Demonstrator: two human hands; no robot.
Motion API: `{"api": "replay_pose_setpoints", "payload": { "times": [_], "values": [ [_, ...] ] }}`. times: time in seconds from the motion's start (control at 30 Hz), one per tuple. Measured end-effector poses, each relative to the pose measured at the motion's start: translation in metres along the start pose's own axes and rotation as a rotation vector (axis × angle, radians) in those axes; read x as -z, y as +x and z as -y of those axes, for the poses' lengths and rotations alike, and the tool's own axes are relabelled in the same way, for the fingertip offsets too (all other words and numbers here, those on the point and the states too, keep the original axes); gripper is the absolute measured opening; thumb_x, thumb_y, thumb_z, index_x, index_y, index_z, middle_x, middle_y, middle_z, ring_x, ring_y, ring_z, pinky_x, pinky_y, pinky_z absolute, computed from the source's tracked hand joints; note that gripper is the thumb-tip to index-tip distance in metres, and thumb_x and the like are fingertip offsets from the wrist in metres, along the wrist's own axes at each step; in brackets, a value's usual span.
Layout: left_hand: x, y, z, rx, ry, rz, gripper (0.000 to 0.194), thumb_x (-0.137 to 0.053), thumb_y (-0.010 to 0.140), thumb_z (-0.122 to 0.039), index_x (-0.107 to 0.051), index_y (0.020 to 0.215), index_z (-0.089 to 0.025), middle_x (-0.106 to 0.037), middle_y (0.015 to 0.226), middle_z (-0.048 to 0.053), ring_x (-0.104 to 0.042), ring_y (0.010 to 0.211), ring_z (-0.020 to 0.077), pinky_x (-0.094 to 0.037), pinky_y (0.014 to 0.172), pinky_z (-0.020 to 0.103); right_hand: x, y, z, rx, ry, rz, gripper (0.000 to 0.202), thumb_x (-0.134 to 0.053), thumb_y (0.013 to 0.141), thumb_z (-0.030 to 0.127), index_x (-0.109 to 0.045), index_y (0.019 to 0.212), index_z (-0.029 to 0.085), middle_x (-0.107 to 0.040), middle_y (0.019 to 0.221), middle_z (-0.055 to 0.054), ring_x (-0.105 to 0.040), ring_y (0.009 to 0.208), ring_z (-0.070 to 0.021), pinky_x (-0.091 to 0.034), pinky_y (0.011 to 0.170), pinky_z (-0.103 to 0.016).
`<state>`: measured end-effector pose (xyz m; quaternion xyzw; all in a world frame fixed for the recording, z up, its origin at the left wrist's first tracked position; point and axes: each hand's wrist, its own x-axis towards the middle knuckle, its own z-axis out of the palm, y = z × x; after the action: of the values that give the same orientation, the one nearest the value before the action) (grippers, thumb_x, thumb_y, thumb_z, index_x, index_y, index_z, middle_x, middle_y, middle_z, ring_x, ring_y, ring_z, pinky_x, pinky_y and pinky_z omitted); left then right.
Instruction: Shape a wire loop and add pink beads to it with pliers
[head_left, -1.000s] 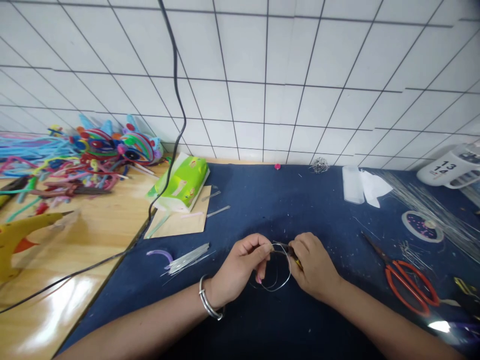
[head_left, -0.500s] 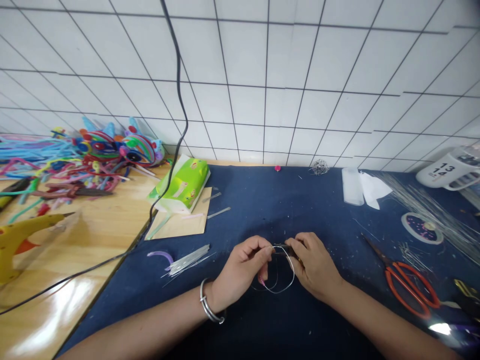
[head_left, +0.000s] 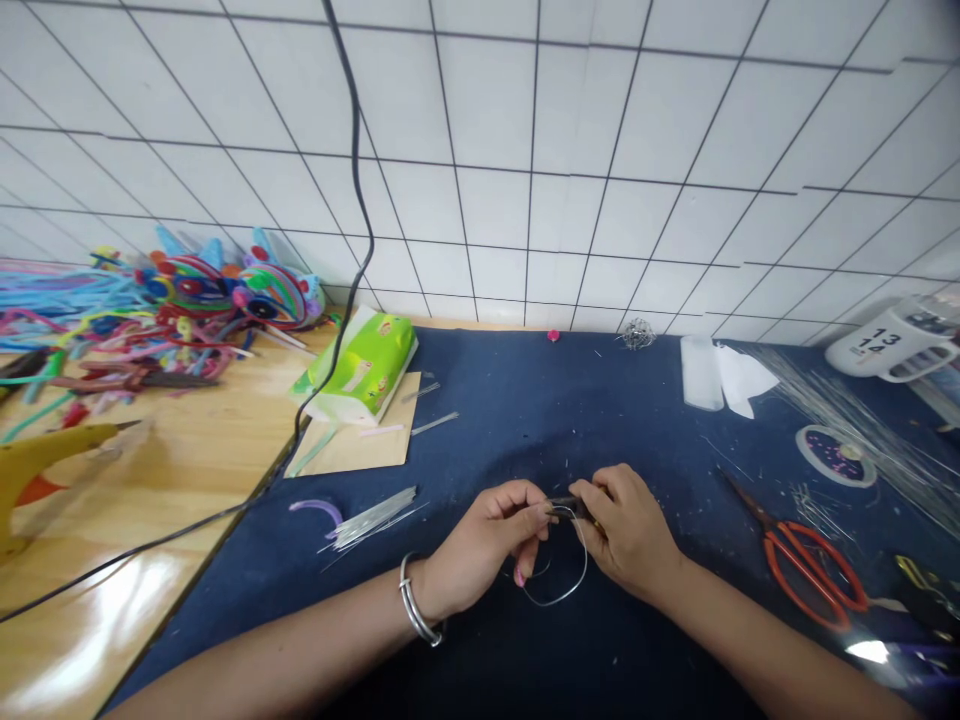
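My left hand (head_left: 480, 545), with a silver bangle at the wrist, pinches a thin silver wire (head_left: 585, 570) between thumb and forefinger. The wire curves down in an open loop below both hands, and a small pink piece shows by its lower left end. My right hand (head_left: 628, 520) is closed round a small pair of pliers (head_left: 562, 501). Their dark jaws reach to the left fingertips and touch the wire. The handles are mostly hidden in my right palm.
Left of my hands lie cut wires (head_left: 375, 520) and a purple curved strip (head_left: 316, 506). Orange-handled scissors (head_left: 814, 570), a round dish (head_left: 836, 455) and long wires (head_left: 885, 440) are on the right. A glue gun (head_left: 52, 460) and black cable (head_left: 300, 420) occupy the left.
The pliers' jaws now show more plainly at my left fingertips. The wire loop has shifted and hangs slightly lower. The whole view has moved a little.
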<state>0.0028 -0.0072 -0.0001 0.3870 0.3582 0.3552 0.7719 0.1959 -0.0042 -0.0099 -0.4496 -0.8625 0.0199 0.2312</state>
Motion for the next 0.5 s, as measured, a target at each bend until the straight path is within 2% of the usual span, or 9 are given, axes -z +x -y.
{"api": "replay_pose_setpoints", "payload": {
  "times": [0.33,0.5],
  "values": [
    [0.0007,0.0,0.0003,-0.034,0.033,0.039,0.018,-0.054,0.082,-0.03,-0.053,0.077,-0.013,-0.049,0.052,-0.004,-0.044,0.038,0.0054,-0.038,0.038,0.017,-0.0026,-0.0035,-0.0007,0.0,0.031,0.038,0.02,-0.046,0.084,0.027,-0.055,0.097,0.015,-0.046,0.08,-0.006,-0.042,0.074,-0.0164,-0.038,0.067,-0.031],
    [0.0007,-0.0002,0.001,-0.029,0.06,0.041,0.019,-0.054,0.082,-0.03,-0.052,0.076,-0.013,-0.05,0.053,-0.003,-0.045,0.038,0.0049,-0.039,0.039,0.016,-0.0037,-0.0052,-0.0018,0.03,0.055,0.04,0.014,-0.046,0.084,0.025,-0.054,0.082,0.014,-0.045,0.076,-0.005,-0.041,0.07,-0.0149,-0.037,0.063,-0.028]
  ]
}}
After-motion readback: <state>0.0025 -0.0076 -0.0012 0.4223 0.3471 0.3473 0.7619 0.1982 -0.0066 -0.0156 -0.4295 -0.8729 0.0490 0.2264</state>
